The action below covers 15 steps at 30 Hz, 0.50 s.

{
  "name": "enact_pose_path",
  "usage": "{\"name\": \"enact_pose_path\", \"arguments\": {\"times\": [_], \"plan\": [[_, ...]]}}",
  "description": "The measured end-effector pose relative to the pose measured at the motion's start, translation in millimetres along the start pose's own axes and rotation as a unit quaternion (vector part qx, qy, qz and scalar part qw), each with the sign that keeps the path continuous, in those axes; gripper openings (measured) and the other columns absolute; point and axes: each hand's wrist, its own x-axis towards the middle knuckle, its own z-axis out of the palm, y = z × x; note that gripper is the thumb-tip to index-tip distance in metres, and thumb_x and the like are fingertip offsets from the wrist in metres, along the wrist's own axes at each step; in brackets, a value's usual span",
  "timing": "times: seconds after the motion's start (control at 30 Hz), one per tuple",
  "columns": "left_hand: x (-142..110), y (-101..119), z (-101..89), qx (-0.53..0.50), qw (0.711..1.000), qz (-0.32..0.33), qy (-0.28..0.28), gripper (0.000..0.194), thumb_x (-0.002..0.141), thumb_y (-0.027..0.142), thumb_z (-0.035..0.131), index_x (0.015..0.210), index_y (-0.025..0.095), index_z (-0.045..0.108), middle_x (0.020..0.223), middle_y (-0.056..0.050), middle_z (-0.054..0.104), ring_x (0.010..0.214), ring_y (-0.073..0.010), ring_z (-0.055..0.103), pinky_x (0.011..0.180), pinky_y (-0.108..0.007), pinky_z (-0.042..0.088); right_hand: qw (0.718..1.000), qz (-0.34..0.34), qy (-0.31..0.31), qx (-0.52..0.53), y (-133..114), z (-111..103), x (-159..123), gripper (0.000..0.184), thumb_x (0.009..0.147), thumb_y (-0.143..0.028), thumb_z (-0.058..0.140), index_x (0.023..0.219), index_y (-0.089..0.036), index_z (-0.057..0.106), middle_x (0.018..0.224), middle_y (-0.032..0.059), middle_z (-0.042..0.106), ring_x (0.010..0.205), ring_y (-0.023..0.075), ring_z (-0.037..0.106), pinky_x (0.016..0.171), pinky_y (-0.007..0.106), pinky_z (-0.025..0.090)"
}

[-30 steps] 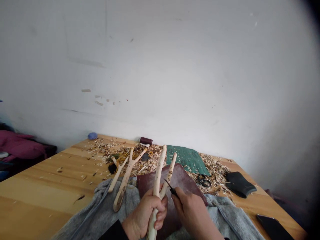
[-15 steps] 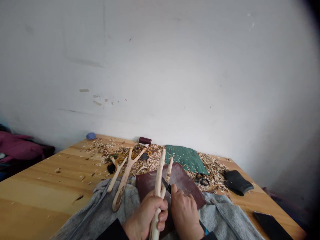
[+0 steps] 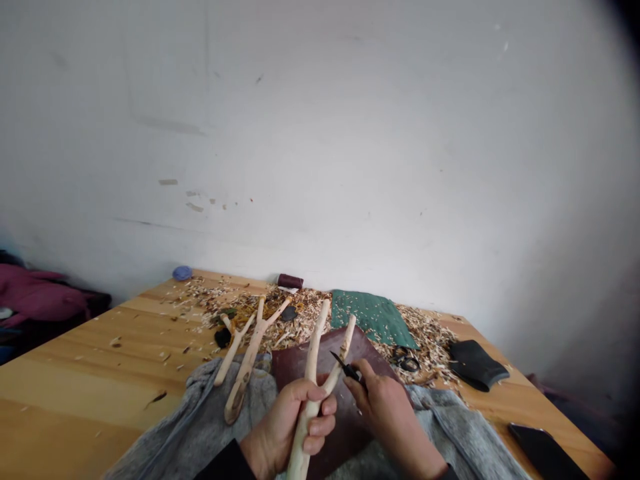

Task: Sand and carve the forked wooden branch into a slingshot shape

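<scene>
My left hand (image 3: 295, 423) is wrapped round a peeled, forked wooden stick (image 3: 313, 347) just below its fork, the two prongs pointing up and away. A small dark knife (image 3: 346, 368) is gripped by its handle in my right hand (image 3: 377, 397). Its blade lies against or very near the right prong; I cannot tell whether it touches. Beneath the stick is a dark red leather-like sheet (image 3: 367, 347), spread over a grey fleecy cloth (image 3: 435, 427). Two other forked sticks, a larger one (image 3: 250, 360) and a smaller one (image 3: 233, 353), rest to the left.
Wood shavings (image 3: 313, 310) cover the back of the table (image 3: 75, 380). Among them lie a green cloth (image 3: 370, 317), black scissors (image 3: 406, 360) and a maroon thread spool (image 3: 291, 281). A black folded piece (image 3: 477, 365) and a phone (image 3: 545, 453) sit at right. A wall rises behind.
The forked stick has turned in my left hand, so its prongs stand wider apart. My right hand has swung slightly right, and the knife blade now points up and left at the right prong.
</scene>
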Motion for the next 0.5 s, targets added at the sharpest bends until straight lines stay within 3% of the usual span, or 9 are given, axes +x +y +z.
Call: {"name": "enact_pose_path", "arguments": {"times": [0.07, 0.27, 0.4, 0.5], "plan": [[1, 0, -2.6, 0.014, 1.0, 0.004, 0.024, 0.018, 0.067, 0.032, 0.056, 0.07, 0.015, 0.053, 0.047, 0.004, 0.044, 0.033, -0.004, 0.028, 0.029, -0.016, 0.018, 1.0, 0.01, -0.005, -0.01, 1, 0, 0, 0.02, 0.096, -0.033, 0.046, 0.103, -0.022, 0.061, 0.069, 0.0039, 0.074, 0.064, 0.0219, 0.072, 0.048, 0.024, 0.033], [3, 4, 2.0, 0.067, 0.979, 0.071, 0.177, 0.026, 0.069, 0.03, 0.059, 0.091, 0.017, 0.053, 0.063, 0.0, 0.06, 0.037, -0.0068, 0.041, 0.03, -0.016, 0.024, 0.996, 0.061, -0.041, -0.055, 4, 2, -2, 0.026, 0.096, -0.035, 0.043, 0.086, -0.024, 0.063, 0.069, 0.0052, 0.073, 0.065, 0.0219, 0.072, 0.047, 0.024, 0.027], [-2, 10, -0.5, 0.151, 0.96, 0.093, 0.217, 0.027, 0.067, 0.03, 0.063, 0.087, 0.016, 0.053, 0.063, -0.001, 0.06, 0.042, -0.0084, 0.049, 0.031, -0.016, 0.028, 0.993, 0.088, -0.068, -0.041, 5, -3, -1, 0.029, 0.097, -0.035, 0.039, 0.089, -0.024, 0.064, 0.074, 0.0064, 0.074, 0.071, 0.0235, 0.072, 0.05, 0.025, 0.03], [-3, 13, -11.1, 0.215, 0.943, 0.058, 0.248, 0.028, 0.066, 0.029, 0.065, 0.085, 0.02, 0.047, 0.06, 0.003, 0.058, 0.039, -0.0091, 0.048, 0.031, -0.016, 0.031, 0.991, 0.113, -0.07, -0.033, 8, -7, -1, 0.028, 0.097, -0.035, 0.037, 0.098, -0.023, 0.063, 0.077, 0.0086, 0.074, 0.074, 0.0263, 0.072, 0.052, 0.026, 0.032]]}}
